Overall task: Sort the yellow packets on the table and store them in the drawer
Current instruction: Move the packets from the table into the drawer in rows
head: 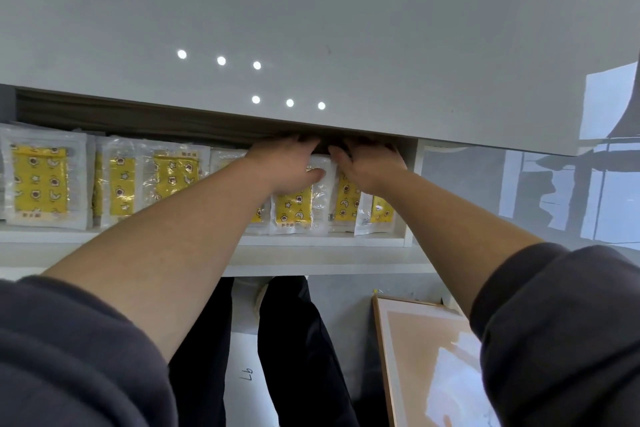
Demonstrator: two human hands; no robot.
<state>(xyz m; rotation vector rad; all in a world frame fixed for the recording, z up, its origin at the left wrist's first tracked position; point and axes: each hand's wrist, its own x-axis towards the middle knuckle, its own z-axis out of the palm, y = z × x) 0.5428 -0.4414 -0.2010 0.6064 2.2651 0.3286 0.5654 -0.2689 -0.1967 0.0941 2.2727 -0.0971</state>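
A white paper sheet (246, 352) on the floor, at six o'clock between the dark trouser legs (304, 340), carries a handwritten dark mark. It reads "Lb", or "97" if taken from the other side; which is meant cannot be told. The clear-edged yellow packets (41, 180) in the white drawer (311, 241), from nine o'clock to the centre, bear a short line of brown characters along their lower margin, too small to read.

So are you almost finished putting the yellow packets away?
Nearly, it seems. Rows of yellow packets already sit in the open drawer. The left hand and right hand rest on packets at its right end. No packets show on the table part in view; the drawer is not yet closed.
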